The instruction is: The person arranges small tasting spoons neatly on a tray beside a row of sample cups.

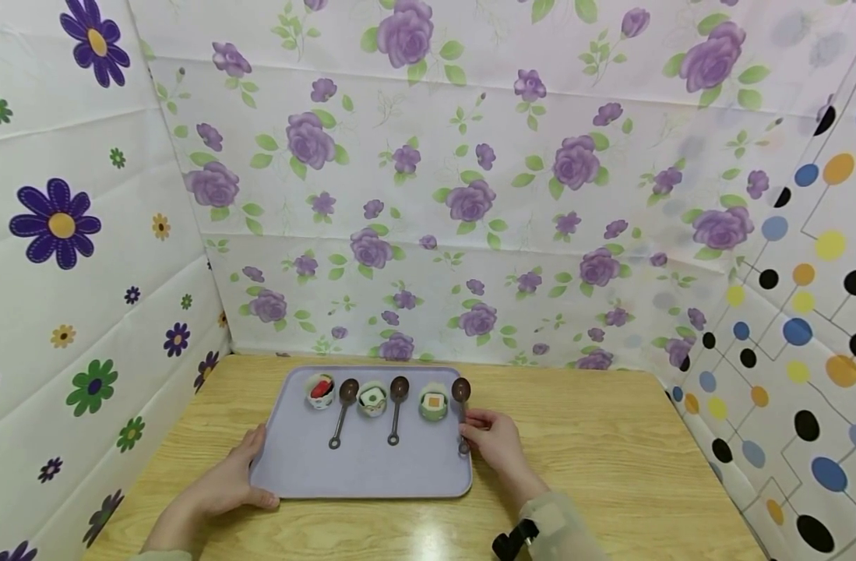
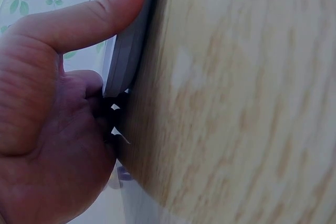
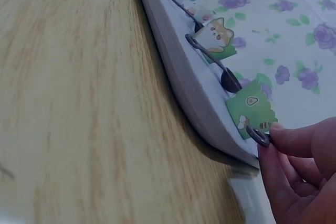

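Note:
A lavender tray (image 1: 361, 475) lies on the wooden table, with three small patterned paper cups and two brown spoons on it. My left hand (image 1: 224, 477) holds the tray's front left corner, thumb along the front edge and fingers at the left side. My right hand (image 1: 496, 442) pinches the handle of a third brown spoon (image 1: 460, 389) over the tray's right edge, bowl pointing away. In the right wrist view, that spoon's ring end (image 3: 258, 136) shows between thumb and fingertips. A green cup (image 1: 433, 405) with a white and orange piece stands just left of it.
The left cup (image 1: 321, 392) holds a red piece, the middle cup (image 1: 372, 400) a white and green one. One spoon (image 1: 341, 413) lies between these cups, another spoon (image 1: 396, 411) right of the middle cup. Patterned cloth walls (image 1: 428, 195) enclose the wooden table (image 1: 596, 460).

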`<state>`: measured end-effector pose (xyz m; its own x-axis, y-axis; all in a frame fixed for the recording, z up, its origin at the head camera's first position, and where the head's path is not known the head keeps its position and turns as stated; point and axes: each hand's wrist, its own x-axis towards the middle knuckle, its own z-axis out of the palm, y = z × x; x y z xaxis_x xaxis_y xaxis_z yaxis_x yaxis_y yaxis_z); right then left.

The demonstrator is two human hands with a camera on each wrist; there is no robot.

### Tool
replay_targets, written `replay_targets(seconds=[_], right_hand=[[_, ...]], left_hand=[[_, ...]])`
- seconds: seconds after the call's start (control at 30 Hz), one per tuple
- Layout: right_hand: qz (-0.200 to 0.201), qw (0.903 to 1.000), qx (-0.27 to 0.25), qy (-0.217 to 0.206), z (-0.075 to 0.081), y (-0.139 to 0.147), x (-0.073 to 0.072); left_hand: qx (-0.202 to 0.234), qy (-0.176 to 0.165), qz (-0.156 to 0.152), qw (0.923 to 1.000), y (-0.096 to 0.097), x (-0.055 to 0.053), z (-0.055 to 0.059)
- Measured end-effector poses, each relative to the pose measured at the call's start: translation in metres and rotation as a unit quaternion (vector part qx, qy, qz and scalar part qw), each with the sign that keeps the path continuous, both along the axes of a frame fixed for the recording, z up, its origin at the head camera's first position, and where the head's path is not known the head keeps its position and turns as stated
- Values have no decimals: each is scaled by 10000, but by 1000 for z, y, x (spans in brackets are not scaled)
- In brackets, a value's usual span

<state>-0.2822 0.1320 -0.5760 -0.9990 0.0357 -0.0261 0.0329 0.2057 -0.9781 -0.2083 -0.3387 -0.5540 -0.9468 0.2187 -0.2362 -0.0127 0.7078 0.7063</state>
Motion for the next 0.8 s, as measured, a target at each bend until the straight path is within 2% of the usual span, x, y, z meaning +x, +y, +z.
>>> replay_targets(seconds=[0.43, 0.8], right_hand=[[-85, 9956, 866, 359, 10, -9, -5], [-230, 9930, 1108, 345, 9, -12, -7]], left_hand=[[-10, 10, -14, 10000, 2, 1, 2], [-12, 19, -23, 10000, 2, 0, 2]])
